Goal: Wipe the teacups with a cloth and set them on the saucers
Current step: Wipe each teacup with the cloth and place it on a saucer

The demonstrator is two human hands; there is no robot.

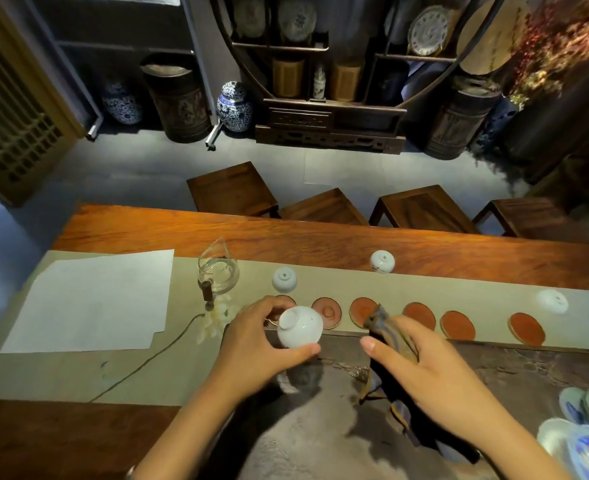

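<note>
While the thumb [308, 348] and curled fingers of the left hand [251, 344] are pinching a white teacup [300, 326] between them, the cup is being held in the air above the near edge of the dark stone tea tray [493, 372], just in front of the row of red saucers [457, 324]. It is lying tilted, its foot ring pointing up and to the left and its mouth facing down and away toward the right, so its axis is running diagonally; this is probably exposing the outer wall to the cloth. The right hand [421, 362] is gripping a dark folded cloth [388, 332], fingers wrapped round it and thumb stretched toward the cup, with a clear gap between cloth and cup. Further out, three more white cups [284, 279] are sitting upside down on the pale table runner [424, 289], none on a saucer, so the setting down is apparently not yet begun.
</note>
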